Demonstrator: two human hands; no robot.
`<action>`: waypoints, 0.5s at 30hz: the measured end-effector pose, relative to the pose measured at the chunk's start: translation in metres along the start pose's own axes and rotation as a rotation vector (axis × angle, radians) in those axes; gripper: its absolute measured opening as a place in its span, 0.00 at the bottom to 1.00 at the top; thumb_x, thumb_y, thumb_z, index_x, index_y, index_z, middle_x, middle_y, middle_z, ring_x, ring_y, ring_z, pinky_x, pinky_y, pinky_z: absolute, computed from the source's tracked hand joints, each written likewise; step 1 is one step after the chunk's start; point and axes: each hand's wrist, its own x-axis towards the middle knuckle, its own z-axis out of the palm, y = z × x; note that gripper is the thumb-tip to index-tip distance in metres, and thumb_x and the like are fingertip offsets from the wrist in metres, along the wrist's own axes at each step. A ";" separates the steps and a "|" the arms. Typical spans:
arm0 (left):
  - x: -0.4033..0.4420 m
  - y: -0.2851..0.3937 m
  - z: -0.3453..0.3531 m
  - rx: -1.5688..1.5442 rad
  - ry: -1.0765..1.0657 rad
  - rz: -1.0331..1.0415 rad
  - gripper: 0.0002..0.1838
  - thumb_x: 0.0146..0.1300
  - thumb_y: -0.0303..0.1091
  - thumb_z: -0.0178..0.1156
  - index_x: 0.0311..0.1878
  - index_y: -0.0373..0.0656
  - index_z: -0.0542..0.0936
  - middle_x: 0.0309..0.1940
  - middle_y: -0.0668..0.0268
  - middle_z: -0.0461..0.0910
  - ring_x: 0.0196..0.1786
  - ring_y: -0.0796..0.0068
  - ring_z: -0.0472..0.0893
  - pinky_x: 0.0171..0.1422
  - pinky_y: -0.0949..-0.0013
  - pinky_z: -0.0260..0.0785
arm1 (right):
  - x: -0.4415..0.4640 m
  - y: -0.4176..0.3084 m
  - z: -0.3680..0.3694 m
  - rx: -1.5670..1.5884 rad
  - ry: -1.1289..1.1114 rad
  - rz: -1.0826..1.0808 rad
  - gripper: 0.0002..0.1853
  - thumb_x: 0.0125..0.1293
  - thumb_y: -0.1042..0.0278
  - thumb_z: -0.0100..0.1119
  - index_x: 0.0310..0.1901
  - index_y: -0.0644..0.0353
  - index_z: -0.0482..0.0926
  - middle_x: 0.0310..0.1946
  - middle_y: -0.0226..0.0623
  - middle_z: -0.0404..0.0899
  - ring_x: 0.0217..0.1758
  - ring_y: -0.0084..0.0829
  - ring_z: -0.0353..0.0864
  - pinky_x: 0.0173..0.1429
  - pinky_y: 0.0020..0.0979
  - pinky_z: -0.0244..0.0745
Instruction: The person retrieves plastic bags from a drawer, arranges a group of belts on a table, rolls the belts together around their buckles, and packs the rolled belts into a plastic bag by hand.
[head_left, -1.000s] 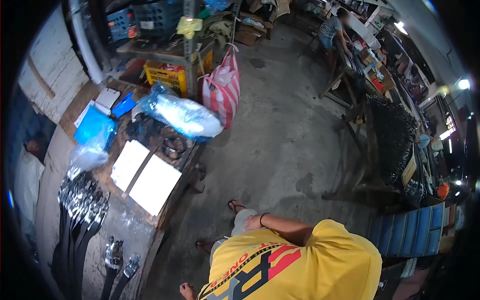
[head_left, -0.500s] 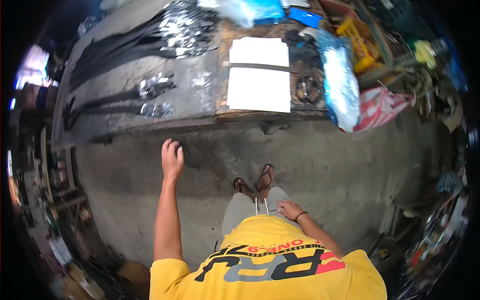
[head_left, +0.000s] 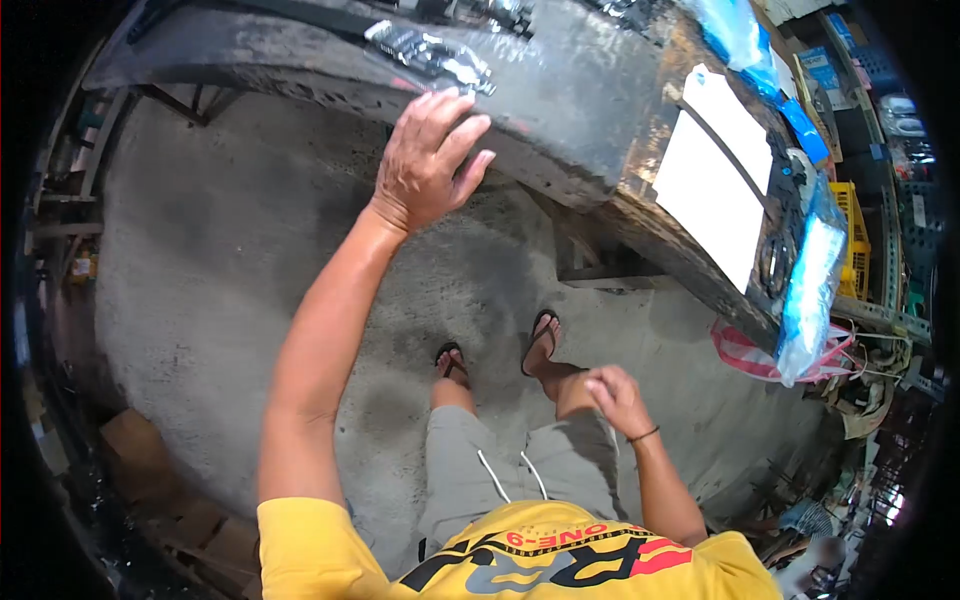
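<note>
My left hand [head_left: 430, 155] reaches over the front edge of the dark worktable [head_left: 570, 110], fingers stretched and slightly apart, holding nothing. Just beyond its fingertips lies a black strap with a shiny end that looks wrapped in clear plastic [head_left: 430, 55]; whether the fingertips touch it I cannot tell. Low by my right thigh, my right hand [head_left: 615, 400] hangs with its fingers curled in and no object showing in it. White sheets [head_left: 715, 170] lie at the table's right end, with a dark strip across them.
Blue and clear plastic packaging [head_left: 815, 280] hangs at the table's right end, beside a red-and-white striped bag [head_left: 745, 350]. A yellow crate [head_left: 852, 240] stands by the shelves at right. Cardboard boxes [head_left: 140, 455] are at lower left. Another person [head_left: 805, 520] appears at lower right.
My view has turned left, and the table now slants across it. My left hand has moved forward from in front of the table to its edge by the strap. My right hand has moved off my shorts.
</note>
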 end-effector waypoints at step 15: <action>0.008 -0.061 0.075 0.245 0.569 0.632 0.22 0.61 0.46 0.56 0.49 0.36 0.74 0.45 0.55 0.73 0.49 0.59 0.73 0.54 0.61 0.66 | 0.336 0.235 -0.006 0.799 1.000 -0.227 0.12 0.65 0.67 0.56 0.46 0.65 0.74 0.42 0.38 0.76 0.43 0.29 0.76 0.48 0.30 0.73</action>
